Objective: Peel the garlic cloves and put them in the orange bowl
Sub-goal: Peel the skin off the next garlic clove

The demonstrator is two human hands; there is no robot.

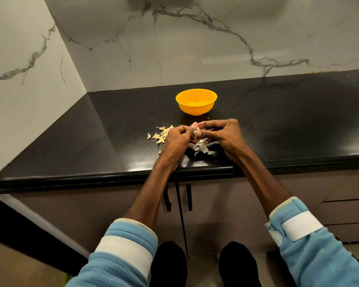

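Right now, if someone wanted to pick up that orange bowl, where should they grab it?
Probably by the near rim of the orange bowl, thumb inside, coming from above: it stands upright with its mouth open, and its rounded wall narrows downward, offering a poor side grip.

head camera looks forward and down at the countertop [122, 121], seemingly near

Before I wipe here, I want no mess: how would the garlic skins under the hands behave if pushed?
The garlic skins look thin and curled, so probably light and floppy. On the glossy counter they would likely skid and scatter, not roll.
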